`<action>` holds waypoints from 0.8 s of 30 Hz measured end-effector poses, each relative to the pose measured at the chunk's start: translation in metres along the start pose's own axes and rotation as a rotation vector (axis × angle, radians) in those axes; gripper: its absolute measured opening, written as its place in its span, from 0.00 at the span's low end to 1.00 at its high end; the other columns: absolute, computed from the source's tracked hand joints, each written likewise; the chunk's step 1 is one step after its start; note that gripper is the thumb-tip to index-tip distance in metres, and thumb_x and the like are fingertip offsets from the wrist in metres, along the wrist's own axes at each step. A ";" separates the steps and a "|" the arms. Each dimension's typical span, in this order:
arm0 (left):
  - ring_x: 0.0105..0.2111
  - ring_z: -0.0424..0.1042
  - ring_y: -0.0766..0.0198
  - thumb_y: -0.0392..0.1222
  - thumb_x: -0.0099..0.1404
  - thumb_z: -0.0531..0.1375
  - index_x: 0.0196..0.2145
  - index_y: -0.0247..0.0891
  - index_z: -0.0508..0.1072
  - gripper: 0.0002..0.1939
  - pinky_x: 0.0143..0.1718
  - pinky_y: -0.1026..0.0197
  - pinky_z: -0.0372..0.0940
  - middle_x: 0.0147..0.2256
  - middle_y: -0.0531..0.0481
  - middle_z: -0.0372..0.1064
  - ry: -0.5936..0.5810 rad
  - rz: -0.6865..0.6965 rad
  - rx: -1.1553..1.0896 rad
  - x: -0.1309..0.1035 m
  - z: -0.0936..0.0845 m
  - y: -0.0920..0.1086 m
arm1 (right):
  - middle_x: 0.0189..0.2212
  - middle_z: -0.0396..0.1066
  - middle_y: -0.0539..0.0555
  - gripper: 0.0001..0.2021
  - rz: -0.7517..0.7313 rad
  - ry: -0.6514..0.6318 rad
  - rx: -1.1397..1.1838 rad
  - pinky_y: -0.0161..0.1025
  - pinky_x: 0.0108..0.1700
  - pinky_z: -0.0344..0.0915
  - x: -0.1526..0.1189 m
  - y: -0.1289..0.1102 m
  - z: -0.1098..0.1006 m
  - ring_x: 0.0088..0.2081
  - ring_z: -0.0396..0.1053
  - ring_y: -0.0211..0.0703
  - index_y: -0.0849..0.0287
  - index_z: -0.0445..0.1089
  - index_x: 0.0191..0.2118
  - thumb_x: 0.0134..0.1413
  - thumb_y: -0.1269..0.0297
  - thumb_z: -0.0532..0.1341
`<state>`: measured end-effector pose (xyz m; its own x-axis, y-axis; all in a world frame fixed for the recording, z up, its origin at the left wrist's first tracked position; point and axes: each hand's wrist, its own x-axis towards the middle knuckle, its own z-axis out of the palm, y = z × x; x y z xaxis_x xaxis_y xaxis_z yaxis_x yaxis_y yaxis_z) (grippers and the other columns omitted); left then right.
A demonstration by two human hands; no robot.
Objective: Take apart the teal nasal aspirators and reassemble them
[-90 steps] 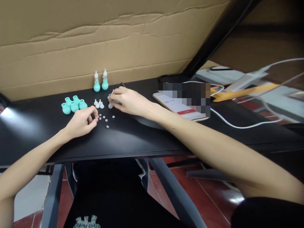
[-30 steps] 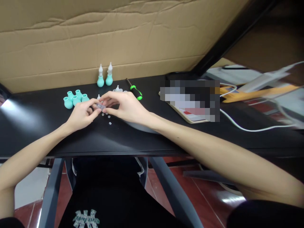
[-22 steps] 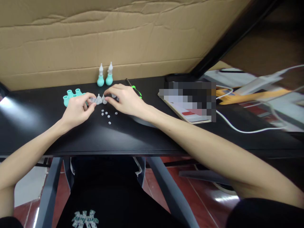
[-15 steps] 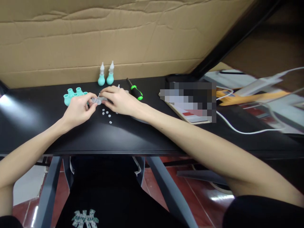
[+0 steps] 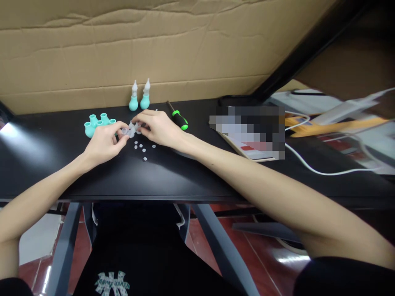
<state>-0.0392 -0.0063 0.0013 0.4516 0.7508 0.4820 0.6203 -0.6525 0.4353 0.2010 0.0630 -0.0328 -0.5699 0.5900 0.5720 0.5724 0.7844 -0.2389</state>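
Observation:
My left hand (image 5: 105,142) is closed, thumb and fingers pinching a small clear plastic piece (image 5: 124,131). Right beside it, my right hand (image 5: 160,128) has its fingertips bent around a translucent nozzle part (image 5: 137,126); the fingers partly hide it. Another pale nozzle part (image 5: 131,130) shows between the two hands. Behind my left hand stand several open-necked teal rubber bulbs (image 5: 90,129). Small translucent discs (image 5: 143,150) lie scattered on the black table just in front of my hands.
Two nasal aspirators, a left one (image 5: 133,102) and a right one (image 5: 145,101), stand upright by the cardboard wall (image 5: 173,53). A green-and-black screwdriver (image 5: 180,121) lies right of them. Further right are a blurred-out flat object (image 5: 247,135) and a white cable (image 5: 321,172).
My right hand has drawn slightly right, away from my left hand, uncovering nozzle parts between them. My left hand keeps its pinch. The whole view has shifted slightly.

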 end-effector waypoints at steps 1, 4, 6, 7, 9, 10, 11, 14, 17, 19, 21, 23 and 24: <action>0.20 0.69 0.69 0.37 0.70 0.61 0.45 0.38 0.78 0.07 0.34 0.64 0.68 0.30 0.54 0.77 -0.004 -0.003 -0.004 0.000 0.000 0.000 | 0.51 0.80 0.64 0.17 0.004 -0.001 0.009 0.42 0.49 0.71 0.000 0.000 0.000 0.44 0.79 0.49 0.64 0.79 0.55 0.64 0.73 0.59; 0.20 0.70 0.69 0.38 0.71 0.62 0.45 0.39 0.77 0.06 0.33 0.65 0.67 0.30 0.55 0.78 -0.009 -0.010 -0.019 -0.001 -0.001 0.000 | 0.51 0.80 0.63 0.17 0.022 -0.014 0.025 0.41 0.49 0.72 0.000 -0.001 -0.001 0.44 0.79 0.48 0.63 0.79 0.54 0.65 0.72 0.58; 0.21 0.72 0.68 0.39 0.71 0.62 0.44 0.39 0.77 0.06 0.33 0.65 0.67 0.31 0.54 0.79 -0.018 -0.016 -0.036 -0.001 -0.001 0.001 | 0.50 0.80 0.62 0.17 0.034 -0.027 0.039 0.41 0.48 0.72 0.000 -0.001 -0.002 0.43 0.79 0.47 0.62 0.79 0.54 0.64 0.73 0.58; 0.21 0.73 0.67 0.39 0.71 0.62 0.44 0.39 0.77 0.06 0.32 0.65 0.67 0.31 0.54 0.79 -0.023 -0.020 -0.045 -0.001 -0.001 0.001 | 0.49 0.80 0.62 0.17 0.037 -0.032 0.048 0.41 0.47 0.73 0.000 -0.002 -0.003 0.42 0.79 0.46 0.62 0.79 0.53 0.64 0.73 0.58; 0.22 0.74 0.67 0.40 0.71 0.62 0.44 0.39 0.77 0.06 0.32 0.65 0.67 0.32 0.53 0.80 -0.033 -0.034 -0.065 0.000 -0.001 0.001 | 0.47 0.81 0.62 0.16 0.042 -0.036 0.065 0.41 0.46 0.74 0.000 -0.003 -0.006 0.40 0.79 0.46 0.62 0.78 0.52 0.63 0.74 0.58; 0.22 0.75 0.67 0.40 0.71 0.62 0.44 0.39 0.77 0.06 0.31 0.65 0.67 0.33 0.53 0.81 -0.037 -0.044 -0.079 0.000 -0.001 0.002 | 0.46 0.81 0.62 0.16 0.046 -0.033 0.070 0.42 0.46 0.74 0.000 -0.004 -0.007 0.39 0.80 0.46 0.62 0.78 0.51 0.62 0.74 0.58; 0.21 0.75 0.67 0.40 0.71 0.62 0.44 0.39 0.77 0.06 0.31 0.65 0.67 0.33 0.53 0.81 -0.041 -0.056 -0.094 0.000 -0.001 0.001 | 0.46 0.81 0.62 0.15 0.053 -0.028 0.074 0.43 0.46 0.75 0.000 -0.005 -0.009 0.39 0.80 0.46 0.62 0.79 0.50 0.62 0.73 0.58; 0.19 0.74 0.67 0.40 0.70 0.62 0.45 0.39 0.77 0.07 0.30 0.64 0.68 0.35 0.53 0.82 -0.061 -0.092 -0.136 0.000 0.000 0.000 | 0.45 0.82 0.62 0.13 0.092 -0.003 0.084 0.45 0.44 0.76 0.000 -0.009 -0.015 0.38 0.80 0.48 0.61 0.79 0.48 0.62 0.72 0.60; 0.19 0.74 0.67 0.41 0.71 0.62 0.45 0.39 0.77 0.07 0.29 0.64 0.68 0.35 0.53 0.83 -0.069 -0.102 -0.148 -0.001 0.000 -0.001 | 0.44 0.82 0.61 0.11 0.144 0.044 0.112 0.48 0.46 0.78 -0.002 -0.012 -0.023 0.38 0.80 0.48 0.60 0.79 0.46 0.60 0.70 0.62; 0.19 0.74 0.67 0.41 0.71 0.62 0.45 0.39 0.77 0.07 0.28 0.65 0.67 0.35 0.53 0.82 -0.074 -0.097 -0.146 -0.001 -0.001 0.000 | 0.43 0.83 0.60 0.09 0.184 0.086 0.167 0.49 0.47 0.79 -0.004 -0.014 -0.028 0.38 0.79 0.48 0.59 0.80 0.45 0.60 0.69 0.64; 0.20 0.75 0.68 0.41 0.70 0.63 0.45 0.39 0.78 0.08 0.28 0.66 0.66 0.34 0.52 0.82 -0.082 -0.090 -0.138 -0.001 -0.002 0.001 | 0.40 0.83 0.58 0.08 0.216 0.131 0.290 0.49 0.48 0.79 -0.007 -0.017 -0.034 0.38 0.80 0.48 0.59 0.81 0.44 0.60 0.66 0.67; 0.21 0.76 0.68 0.41 0.70 0.63 0.45 0.38 0.78 0.08 0.28 0.67 0.66 0.34 0.53 0.81 -0.089 -0.093 -0.132 -0.001 -0.004 0.003 | 0.38 0.82 0.56 0.09 0.224 0.160 0.469 0.47 0.47 0.80 -0.011 -0.022 -0.037 0.39 0.80 0.47 0.58 0.81 0.44 0.60 0.60 0.70; 0.21 0.76 0.68 0.41 0.70 0.63 0.46 0.38 0.79 0.09 0.28 0.67 0.65 0.34 0.53 0.81 -0.092 -0.098 -0.134 -0.001 -0.004 0.005 | 0.38 0.82 0.55 0.11 0.214 0.168 0.562 0.46 0.47 0.80 -0.013 -0.026 -0.038 0.38 0.80 0.46 0.58 0.81 0.44 0.60 0.57 0.72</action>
<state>-0.0396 -0.0106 0.0062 0.4539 0.8136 0.3633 0.5760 -0.5790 0.5770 0.2162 0.0279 -0.0041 -0.3498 0.7432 0.5703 0.2398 0.6595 -0.7124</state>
